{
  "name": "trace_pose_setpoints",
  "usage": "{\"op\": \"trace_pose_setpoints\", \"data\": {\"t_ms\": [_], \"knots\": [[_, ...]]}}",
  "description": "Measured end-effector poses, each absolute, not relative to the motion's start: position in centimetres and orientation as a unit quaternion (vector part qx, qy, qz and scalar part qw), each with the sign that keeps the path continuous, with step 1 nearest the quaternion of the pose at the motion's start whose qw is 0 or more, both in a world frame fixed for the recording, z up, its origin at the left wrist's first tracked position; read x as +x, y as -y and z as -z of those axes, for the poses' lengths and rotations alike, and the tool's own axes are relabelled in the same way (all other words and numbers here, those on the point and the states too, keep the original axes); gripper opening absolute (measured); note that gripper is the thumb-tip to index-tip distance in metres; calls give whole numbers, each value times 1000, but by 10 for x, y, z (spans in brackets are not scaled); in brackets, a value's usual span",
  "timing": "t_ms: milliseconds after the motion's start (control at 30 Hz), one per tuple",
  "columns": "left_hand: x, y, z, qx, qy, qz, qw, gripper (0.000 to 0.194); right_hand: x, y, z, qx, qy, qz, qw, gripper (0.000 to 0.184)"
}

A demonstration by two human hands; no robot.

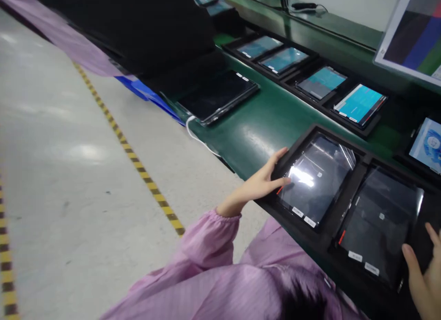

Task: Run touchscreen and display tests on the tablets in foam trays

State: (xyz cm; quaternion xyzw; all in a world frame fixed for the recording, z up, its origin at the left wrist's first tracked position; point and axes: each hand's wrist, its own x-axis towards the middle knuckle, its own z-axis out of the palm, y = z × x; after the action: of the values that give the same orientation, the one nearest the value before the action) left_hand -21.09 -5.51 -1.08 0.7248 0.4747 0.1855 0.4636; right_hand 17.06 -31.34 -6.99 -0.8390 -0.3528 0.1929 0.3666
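A black tray (349,191) with two side-by-side recesses lies at the bench's front edge, a tablet in each. Both the left tablet (315,182) and the right tablet (381,223) have dark screens with a small pale mark in the middle and white labels along the near edge. My left hand (258,184) grips the tray's left side, its thumb over the edge of the left tablet. At the opposite side, my right hand (425,274) holds the tray's right edge, thumb near the right tablet; the frame cuts part of this hand off.
Behind the tray, more tablets (360,104) with lit screens sit in black trays along the green bench (255,136). A dark tablet (218,95) lies farther left, near a white cable (198,138). A framed panel (413,35) stands back right. Yellow-black tape (127,148) marks the floor.
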Motion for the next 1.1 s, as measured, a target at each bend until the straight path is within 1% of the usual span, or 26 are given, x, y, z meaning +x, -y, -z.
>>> {"op": "trace_pose_setpoints", "data": {"t_ms": [100, 233, 367, 467, 633, 767, 833, 900, 1000, 1100], "knots": [[-211, 53, 12, 724, -490, -184, 450, 96, 155, 304, 54, -832, 368, -173, 378, 89], [-205, 50, 11, 720, -500, -178, 447, 94, 152, 304, 49, -818, 419, -126, 374, 74], [-201, 46, 6, 721, -507, -168, 441, 104, 154, 304, 49, -779, 516, -62, 350, 47], [-195, 43, -1, 736, -500, -146, 433, 113, 154, 304, 47, -749, 567, -36, 341, 35], [-184, 33, -6, 780, -471, -105, 399, 133, 155, 306, 42, -717, 621, -41, 312, 29], [-174, 14, 1, 804, -468, -75, 360, 149, 169, 301, 42, -694, 664, -63, 271, 30], [-166, -1, 7, 802, -482, -88, 341, 152, 182, 292, 43, -702, 664, -58, 251, 32], [-156, -17, 14, 788, -511, -117, 323, 144, 195, 280, 43, -730, 641, -48, 233, 38], [-144, -36, 24, 759, -562, -145, 294, 122, 208, 262, 43, -773, 595, -46, 217, 50], [-142, -43, 31, 755, -577, -162, 268, 106, 212, 251, 42, -786, 576, -53, 218, 56]]}}
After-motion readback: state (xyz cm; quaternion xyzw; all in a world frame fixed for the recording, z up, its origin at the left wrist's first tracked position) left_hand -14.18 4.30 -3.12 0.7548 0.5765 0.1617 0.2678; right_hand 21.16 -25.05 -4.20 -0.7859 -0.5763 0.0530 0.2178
